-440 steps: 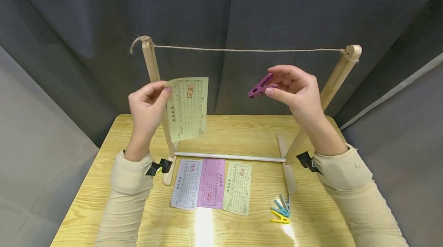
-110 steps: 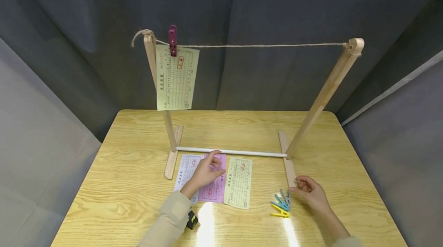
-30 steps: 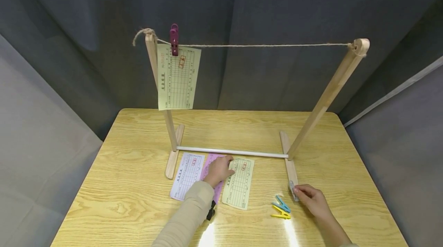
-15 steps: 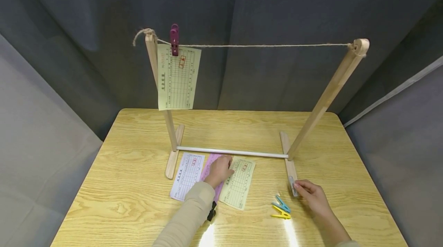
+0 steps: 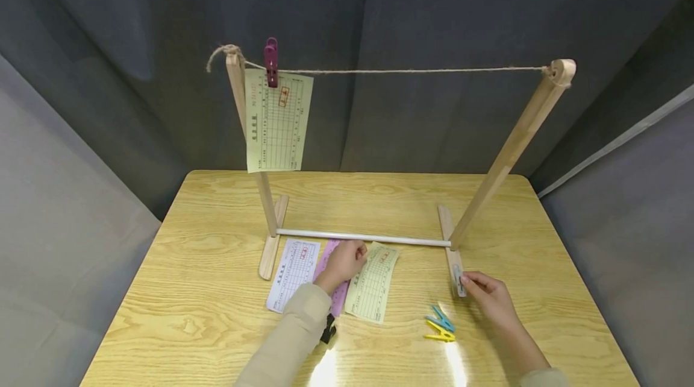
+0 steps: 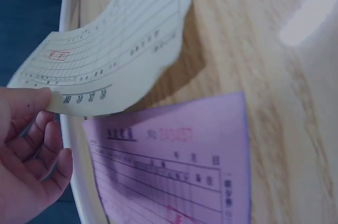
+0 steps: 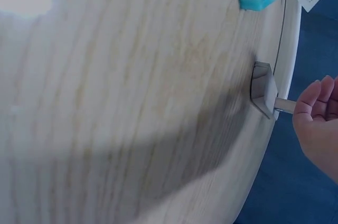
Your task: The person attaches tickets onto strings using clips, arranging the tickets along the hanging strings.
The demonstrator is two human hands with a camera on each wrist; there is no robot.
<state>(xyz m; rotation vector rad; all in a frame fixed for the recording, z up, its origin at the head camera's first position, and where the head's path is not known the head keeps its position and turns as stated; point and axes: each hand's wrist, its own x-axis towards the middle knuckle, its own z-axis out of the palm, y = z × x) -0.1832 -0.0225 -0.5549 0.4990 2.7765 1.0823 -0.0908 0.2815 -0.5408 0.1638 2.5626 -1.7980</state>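
My left hand [image 5: 346,261] pinches the edge of a pale yellow-green printed slip [image 5: 372,287]. In the left wrist view, that slip [image 6: 121,49] is bowed, with its near part raised off the table. Beneath my left forearm lies a pink slip [image 5: 339,298], partly covered; a pale lavender slip [image 5: 295,275] lies flat to its left. At the right, my right hand [image 5: 492,301] pinches a grey clothespin [image 5: 459,283] between thumb and forefinger, over the stand's right foot. A purple clothespin [image 5: 271,61] fastens another yellow-green slip [image 5: 278,128] to the string [image 5: 406,71].
The string runs between two wooden posts [image 5: 509,152] joined low down by a white rod [image 5: 363,237]. Before the right foot lie a blue clothespin [image 5: 441,318] and a yellow clothespin [image 5: 440,333] on the wooden table [image 5: 190,290]. Dark curtains [image 5: 434,7] hang behind.
Since the oldest frame, one yellow-green slip got clipped to the string with the purple clothespin. My right hand has picked up the grey clothespin; my left now lifts the edge of another yellow-green slip.
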